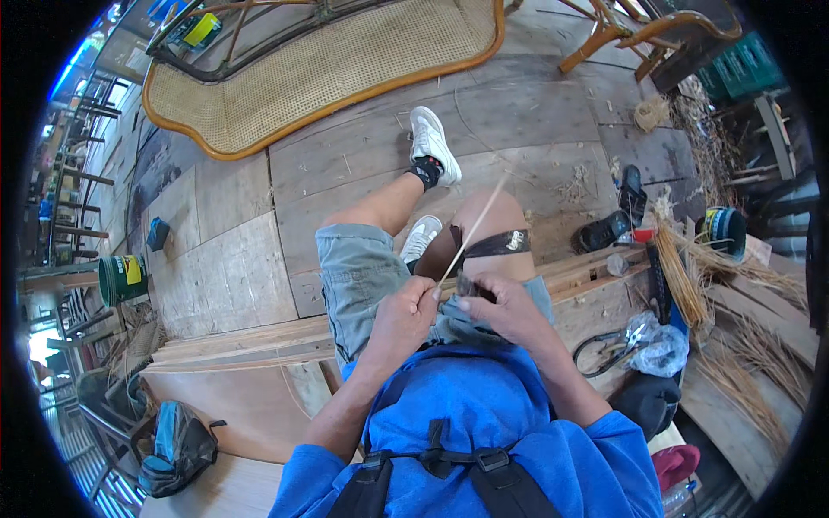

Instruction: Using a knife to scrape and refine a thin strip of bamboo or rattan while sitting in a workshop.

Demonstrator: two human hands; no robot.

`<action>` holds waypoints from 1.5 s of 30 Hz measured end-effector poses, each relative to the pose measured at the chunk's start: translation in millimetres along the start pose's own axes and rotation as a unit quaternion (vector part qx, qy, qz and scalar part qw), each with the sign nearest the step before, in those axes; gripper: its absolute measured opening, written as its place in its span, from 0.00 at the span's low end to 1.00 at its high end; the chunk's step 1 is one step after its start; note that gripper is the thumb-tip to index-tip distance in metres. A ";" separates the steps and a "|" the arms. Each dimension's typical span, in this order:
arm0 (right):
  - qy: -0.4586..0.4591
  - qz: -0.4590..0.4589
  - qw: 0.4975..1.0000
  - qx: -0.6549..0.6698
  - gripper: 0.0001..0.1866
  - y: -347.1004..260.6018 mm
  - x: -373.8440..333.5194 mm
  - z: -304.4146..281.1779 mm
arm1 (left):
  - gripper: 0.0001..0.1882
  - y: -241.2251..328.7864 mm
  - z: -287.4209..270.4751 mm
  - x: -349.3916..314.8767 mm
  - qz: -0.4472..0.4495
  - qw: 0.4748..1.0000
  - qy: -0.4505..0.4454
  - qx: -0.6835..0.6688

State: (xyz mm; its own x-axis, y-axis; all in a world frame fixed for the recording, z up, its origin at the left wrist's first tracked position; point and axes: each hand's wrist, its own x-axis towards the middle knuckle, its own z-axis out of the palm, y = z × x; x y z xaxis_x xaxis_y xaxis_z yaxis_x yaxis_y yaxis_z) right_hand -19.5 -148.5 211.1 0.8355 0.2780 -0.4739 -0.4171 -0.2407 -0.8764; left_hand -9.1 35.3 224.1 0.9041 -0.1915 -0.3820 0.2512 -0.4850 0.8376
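Note:
My left hand (406, 314) is closed in a pinch on a thin pale rattan strip (480, 217). The strip slants up and away over my bare right knee, where a dark band (497, 244) with a shiny patch is wrapped. Close beside it, over my lap, my right hand (509, 306) has its fingers curled around a small dark piece (467, 287); its kind is hard to make out, as the fingers cover much of it. Both hands are near each other above my grey-green shorts (358, 268).
A woven cane seat (337, 73) with a rattan frame lies ahead. Rattan bundles (678, 272), dark sandals (604, 231), a green tin (724, 231) and a plastic bag (661, 345) are to the right. At left are another green tin (123, 279) and a backpack (177, 451).

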 end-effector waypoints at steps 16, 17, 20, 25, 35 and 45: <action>-0.074 0.064 0.929 0.357 0.12 -0.9 10.3 5.9 | 0.08 -4.1 -19.7 -27.2 0.004 0.999 -0.041 0.026; -0.054 0.071 0.927 0.365 0.11 -1.0 9.4 1.7 | 0.08 -7.3 -22.5 -30.3 0.002 0.999 -0.043 0.024; -0.001 0.079 0.937 0.342 0.10 4.0 6.4 -14.6 | 0.08 -17.2 -32.7 -42.6 0.024 0.996 -0.070 0.055; 0.131 0.023 0.946 0.294 0.05 9.9 4.7 -64.8 | 0.09 -34.6 -58.6 -74.2 -0.003 0.993 -0.093 0.067; -0.136 0.044 0.963 0.227 0.24 -6.8 -6.8 -17.0 | 0.07 -14.3 -29.8 -39.5 -0.014 0.998 0.057 0.038; -0.142 -0.062 0.922 0.354 0.18 -3.8 2.3 -15.8 | 0.10 -5.2 -35.4 -38.4 -0.034 0.994 -0.090 -0.049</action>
State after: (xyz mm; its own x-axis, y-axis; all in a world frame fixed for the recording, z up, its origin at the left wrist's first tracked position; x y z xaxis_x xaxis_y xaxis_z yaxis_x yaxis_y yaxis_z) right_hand -10.4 -161.6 214.7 0.8074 0.5189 -0.2808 -0.5373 0.4500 -0.7133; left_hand -32.8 75.3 248.3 0.8103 -0.3147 -0.4944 0.3491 -0.4185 0.8384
